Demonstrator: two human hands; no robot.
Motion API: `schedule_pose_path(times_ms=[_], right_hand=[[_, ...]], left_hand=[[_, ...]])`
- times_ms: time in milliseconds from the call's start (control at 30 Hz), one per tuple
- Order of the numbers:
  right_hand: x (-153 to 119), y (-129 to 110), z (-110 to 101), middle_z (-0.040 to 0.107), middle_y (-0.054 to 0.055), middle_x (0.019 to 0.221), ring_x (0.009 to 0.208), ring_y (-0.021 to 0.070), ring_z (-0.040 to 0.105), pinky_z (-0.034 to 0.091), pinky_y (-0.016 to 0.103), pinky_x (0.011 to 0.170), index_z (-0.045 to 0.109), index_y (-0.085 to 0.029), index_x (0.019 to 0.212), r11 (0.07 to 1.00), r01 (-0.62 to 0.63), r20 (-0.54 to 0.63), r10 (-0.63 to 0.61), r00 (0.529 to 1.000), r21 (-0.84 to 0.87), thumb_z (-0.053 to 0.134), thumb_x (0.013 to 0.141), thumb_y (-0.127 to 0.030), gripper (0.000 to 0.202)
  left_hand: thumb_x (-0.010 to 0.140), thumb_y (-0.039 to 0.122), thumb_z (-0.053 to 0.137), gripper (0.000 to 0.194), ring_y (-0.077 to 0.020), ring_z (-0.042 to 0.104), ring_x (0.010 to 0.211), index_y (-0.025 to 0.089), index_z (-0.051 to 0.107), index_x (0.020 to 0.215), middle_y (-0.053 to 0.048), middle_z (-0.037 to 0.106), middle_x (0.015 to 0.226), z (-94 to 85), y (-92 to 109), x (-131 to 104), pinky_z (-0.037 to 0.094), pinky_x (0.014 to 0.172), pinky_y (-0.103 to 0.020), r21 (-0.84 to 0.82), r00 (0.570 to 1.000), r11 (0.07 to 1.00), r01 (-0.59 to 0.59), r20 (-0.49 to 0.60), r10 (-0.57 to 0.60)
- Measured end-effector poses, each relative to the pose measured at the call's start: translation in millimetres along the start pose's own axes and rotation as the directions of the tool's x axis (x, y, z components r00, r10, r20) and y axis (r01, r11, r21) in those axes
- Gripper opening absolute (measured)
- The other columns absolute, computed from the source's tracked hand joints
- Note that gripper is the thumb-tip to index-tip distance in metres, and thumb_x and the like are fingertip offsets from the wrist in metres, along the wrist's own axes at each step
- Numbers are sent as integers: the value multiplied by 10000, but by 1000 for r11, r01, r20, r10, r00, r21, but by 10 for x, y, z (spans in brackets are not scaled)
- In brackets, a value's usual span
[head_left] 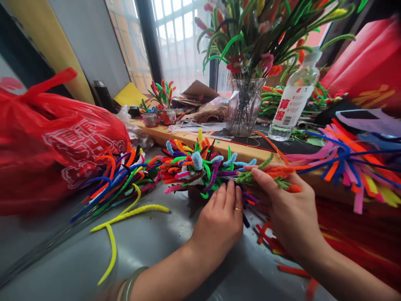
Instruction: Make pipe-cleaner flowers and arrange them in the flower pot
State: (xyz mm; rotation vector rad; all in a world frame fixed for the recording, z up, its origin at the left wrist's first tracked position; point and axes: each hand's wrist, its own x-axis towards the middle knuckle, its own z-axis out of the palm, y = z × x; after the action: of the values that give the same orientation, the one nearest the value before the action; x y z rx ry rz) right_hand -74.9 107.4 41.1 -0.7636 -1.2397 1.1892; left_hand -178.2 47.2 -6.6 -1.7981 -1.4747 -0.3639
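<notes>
Right hand (290,200) pinching green-orange chenille stems (245,177) just right of multicolour bundle (194,165); left hand (217,219) at bundle's near right edge, fingers together, can't tell if gripping

Head camera looks forward-down — left hand (217,219), right hand (291,200) near.

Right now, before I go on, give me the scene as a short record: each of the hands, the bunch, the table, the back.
Left hand: fingertips at the right side of the multicoloured fuzzy bunch; grip hidden
Right hand: holds green fuzzy pieces and orange fuzzy pieces
Bunch: mixed colours, ahead of the left hand
Grey table, left: yellow fuzzy strips, red bag
Back: glass vase with fuzzy flowers, labelled clear bottle beside it
</notes>
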Motion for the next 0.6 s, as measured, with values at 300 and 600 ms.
schedule_pose_path(times_ms=[300,600], right_hand=[[50,23,84,648,-41,724,696,128,607,479,218,644,656,-225,787,1000,-6,23,7,1000,-13,742,687,-303,153],[47,152,69,672,-36,763,731,136,614,490,225,703,654,-242,793,996,4,44,0,999,-86,730,696,-317,145]], left_hand=[[877,112,379,344,-255,603,1039,61,577,1154,-143,611,1182,12,-8,1,501,854,-336,-41,998,998,38,-40,-40],[890,142,334,367,-248,576,1069,69,574,1158,-136,619,1166,40,29,-20,457,902,-321,-76,998,996,54,-38,-57]])
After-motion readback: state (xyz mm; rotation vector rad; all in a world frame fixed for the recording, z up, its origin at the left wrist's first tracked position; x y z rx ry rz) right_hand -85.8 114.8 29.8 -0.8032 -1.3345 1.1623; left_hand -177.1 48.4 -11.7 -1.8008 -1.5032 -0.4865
